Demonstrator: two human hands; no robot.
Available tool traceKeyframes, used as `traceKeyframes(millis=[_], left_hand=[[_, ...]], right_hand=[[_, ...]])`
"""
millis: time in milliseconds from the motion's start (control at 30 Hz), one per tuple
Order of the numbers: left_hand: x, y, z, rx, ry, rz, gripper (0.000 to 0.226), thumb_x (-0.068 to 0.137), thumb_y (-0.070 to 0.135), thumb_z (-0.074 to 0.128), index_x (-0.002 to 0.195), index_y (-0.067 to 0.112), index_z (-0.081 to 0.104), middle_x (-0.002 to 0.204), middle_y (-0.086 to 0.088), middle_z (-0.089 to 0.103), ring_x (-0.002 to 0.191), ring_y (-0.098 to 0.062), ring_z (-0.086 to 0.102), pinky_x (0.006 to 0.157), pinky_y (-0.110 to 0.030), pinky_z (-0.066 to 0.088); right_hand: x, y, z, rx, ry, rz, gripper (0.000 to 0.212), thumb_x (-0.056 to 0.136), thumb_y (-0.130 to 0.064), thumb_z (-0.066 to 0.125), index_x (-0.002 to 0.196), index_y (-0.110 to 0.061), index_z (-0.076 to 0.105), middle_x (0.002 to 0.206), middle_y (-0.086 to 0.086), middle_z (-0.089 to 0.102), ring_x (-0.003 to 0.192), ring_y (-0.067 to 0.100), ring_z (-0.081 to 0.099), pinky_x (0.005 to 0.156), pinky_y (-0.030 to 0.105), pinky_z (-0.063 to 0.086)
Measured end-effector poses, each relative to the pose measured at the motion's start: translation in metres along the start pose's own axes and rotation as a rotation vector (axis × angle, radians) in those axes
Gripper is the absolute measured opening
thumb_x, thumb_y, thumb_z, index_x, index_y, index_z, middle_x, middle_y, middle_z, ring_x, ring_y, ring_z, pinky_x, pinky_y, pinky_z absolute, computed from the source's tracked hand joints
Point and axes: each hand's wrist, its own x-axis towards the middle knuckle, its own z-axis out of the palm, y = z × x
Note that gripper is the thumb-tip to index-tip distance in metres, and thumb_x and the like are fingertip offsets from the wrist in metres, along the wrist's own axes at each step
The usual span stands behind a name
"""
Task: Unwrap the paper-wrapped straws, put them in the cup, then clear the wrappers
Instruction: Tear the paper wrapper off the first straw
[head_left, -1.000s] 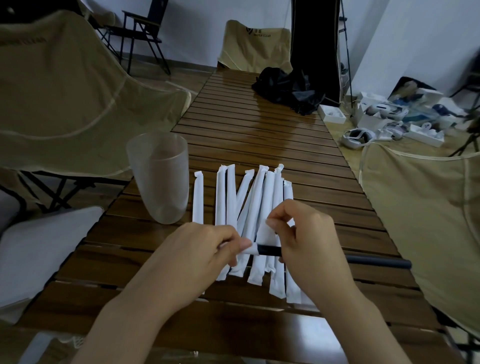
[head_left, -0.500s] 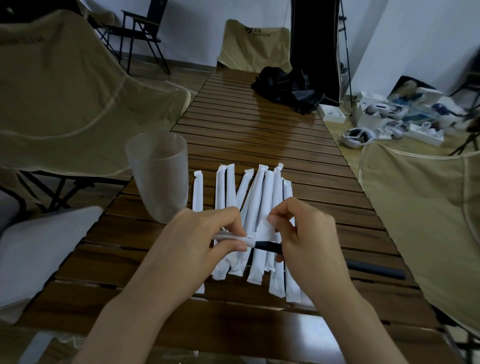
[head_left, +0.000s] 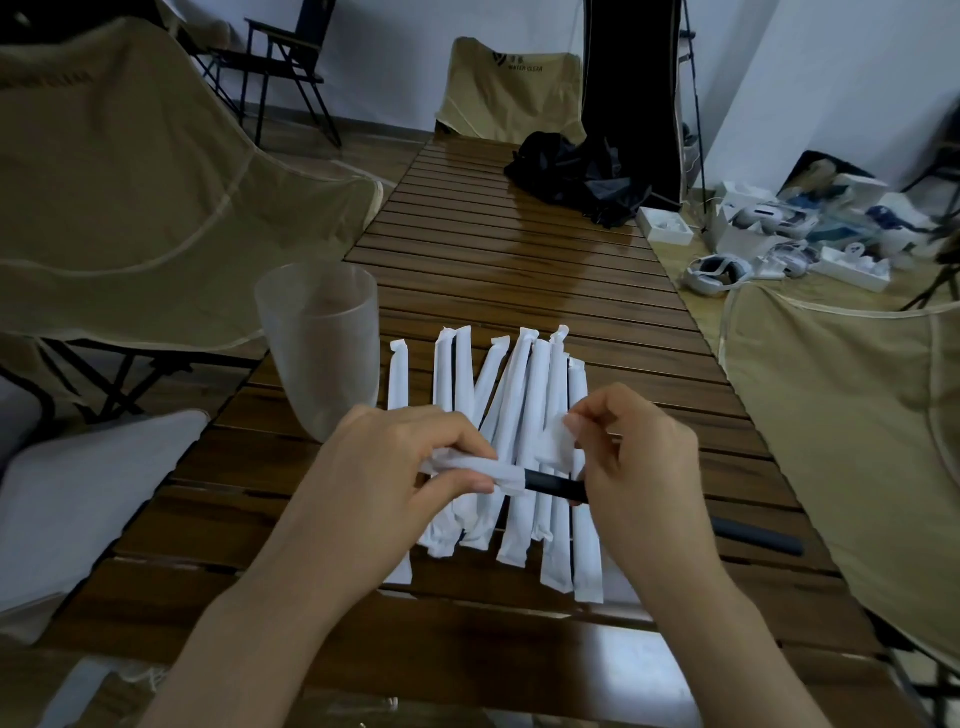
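Over a row of several paper-wrapped straws (head_left: 519, 395) on the slatted wooden table (head_left: 519, 260), both my hands work on one black straw (head_left: 553, 486). My left hand (head_left: 384, 467) pinches the white wrapper (head_left: 478, 470) that still covers the straw's left end. My right hand (head_left: 639, 467) grips the bare black part, and the straw's far end sticks out to the right of it. A torn scrap of paper (head_left: 556, 441) is pinched at my right fingertips. A frosted plastic cup (head_left: 319, 364) stands upright, nothing in it, left of the straws.
Tan folding chairs flank the table on the left (head_left: 130, 182) and right (head_left: 857, 415), with another at the far end. A black cloth heap (head_left: 571, 176) lies far up the table. White boxes and headsets (head_left: 779, 234) clutter the floor at right.
My hands have pulled slightly apart, baring a little more black straw between them. The right fingertips have lifted with the torn scrap of paper.
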Motion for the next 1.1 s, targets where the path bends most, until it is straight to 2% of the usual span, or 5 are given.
traceKeyframes(millis=[267,500,700,867,1100], left_hand=[[-0.002,0.002,0.006,-0.079,-0.073,-0.075,0.025,0.079,0.035,0.066,0.089,0.014,0.075,0.075,-0.001,0.072,0.093,-0.005,0.056,0.069,0.007,0.035],[-0.005,0.003,0.005,0.043,-0.164,-0.252,0.038,0.074,0.065,0.042,0.095,0.044,0.065,0.089,0.025,0.063,0.093,0.009,0.054,0.068,0.000,0.037],[-0.006,0.003,0.006,0.035,-0.159,-0.275,0.042,0.077,0.071,0.044,0.098,0.043,0.066,0.093,0.021,0.067,0.089,0.006,0.058,0.068,-0.002,0.040],[-0.009,0.004,0.005,-0.054,-0.093,-0.298,0.022,0.089,0.046,0.053,0.093,0.033,0.070,0.086,0.017,0.069,0.087,-0.003,0.063,0.076,-0.016,0.049],[-0.007,0.002,0.005,-0.086,-0.170,-0.350,0.030,0.089,0.054,0.037,0.088,0.039,0.063,0.080,0.018,0.068,0.080,-0.004,0.066,0.071,-0.018,0.052]], right_hand=[[-0.001,0.020,-0.009,-0.416,-0.068,0.164,0.014,0.093,-0.017,0.056,0.085,-0.017,0.067,0.073,0.000,0.060,0.062,0.018,0.058,0.054,0.031,0.050],[-0.001,0.028,-0.012,-0.554,-0.070,0.303,0.019,0.094,-0.020,0.053,0.083,-0.014,0.067,0.069,0.003,0.060,0.058,0.022,0.058,0.054,0.030,0.049],[0.005,0.010,-0.013,-0.006,-0.273,0.004,0.011,0.087,-0.033,0.063,0.095,-0.036,0.071,0.089,-0.018,0.061,0.076,-0.001,0.057,0.062,0.010,0.043],[0.001,-0.005,-0.003,0.080,-0.568,-0.201,0.022,0.080,-0.038,0.067,0.101,-0.034,0.073,0.092,-0.017,0.066,0.085,0.000,0.061,0.074,0.020,0.053],[0.002,-0.003,-0.004,0.117,-0.451,-0.223,0.008,0.084,-0.018,0.069,0.087,-0.021,0.076,0.077,-0.011,0.067,0.064,0.006,0.066,0.066,0.026,0.056]])
